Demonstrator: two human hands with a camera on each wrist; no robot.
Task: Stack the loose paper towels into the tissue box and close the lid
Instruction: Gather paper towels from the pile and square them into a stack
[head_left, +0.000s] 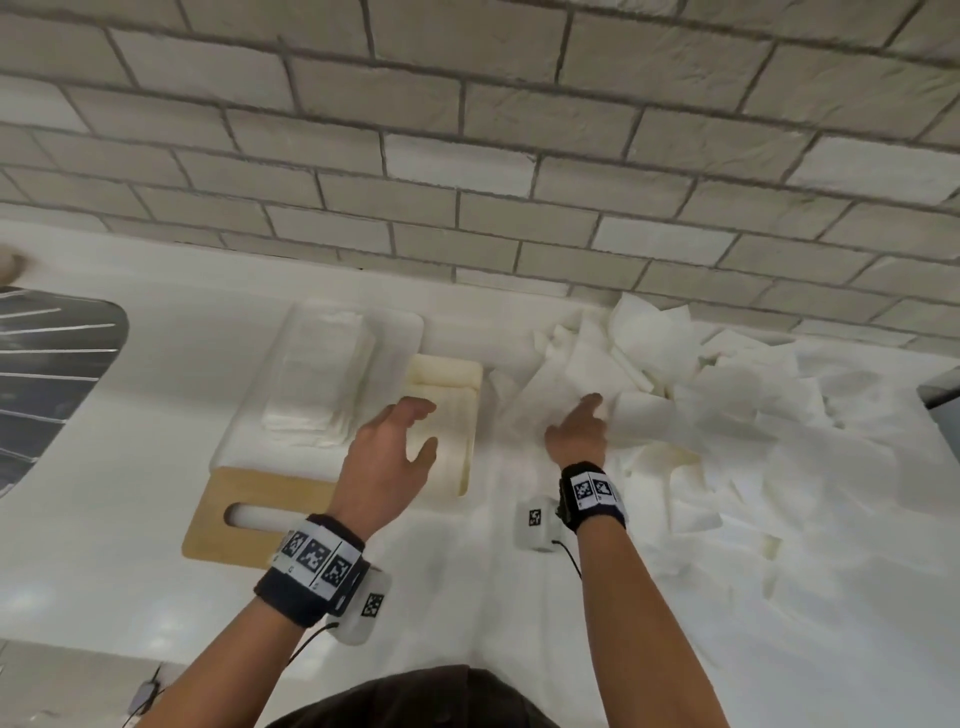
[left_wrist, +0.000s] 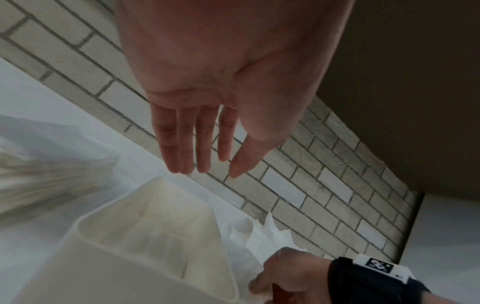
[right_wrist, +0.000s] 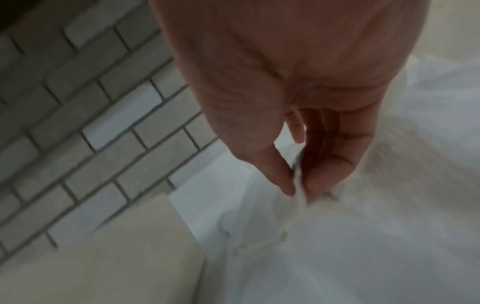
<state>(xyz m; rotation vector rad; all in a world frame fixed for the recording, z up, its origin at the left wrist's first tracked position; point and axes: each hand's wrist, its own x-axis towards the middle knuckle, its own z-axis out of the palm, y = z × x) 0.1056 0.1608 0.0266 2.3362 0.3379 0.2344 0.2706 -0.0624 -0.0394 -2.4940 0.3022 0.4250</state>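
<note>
Left hand: my left hand (head_left: 387, 457) hovers over the open tissue box (head_left: 447, 415), palm down, its fingers (left_wrist: 182, 139) straight and spread a little, holding nothing.
Right hand: my right hand (head_left: 576, 434) is down in the near edge of the pile, thumb and fingers (right_wrist: 324, 164) narrowed to a pinch on one paper towel (right_wrist: 298, 197); a fold of the sheet stands up between them.
Tissue box: a cream, open-topped box on the white desk (head_left: 104, 545), between the flat stack and the loose pile. From the head view I cannot tell what lies inside.
Lid: the wooden lid (head_left: 249, 512) with its oval slot lies flat on the desk, to the left of my left wrist and off the box.
Loose paper towels: a crumpled white heap (head_left: 727, 415) covers the right part of the desk up to the brick wall (head_left: 467, 130).
Flat stack: a neat pile of folded towels (head_left: 322, 374) sits just left of the box, on a white tray-like base.
Far left: a dark curved object with pale stripes (head_left: 47, 374), blurred.
</note>
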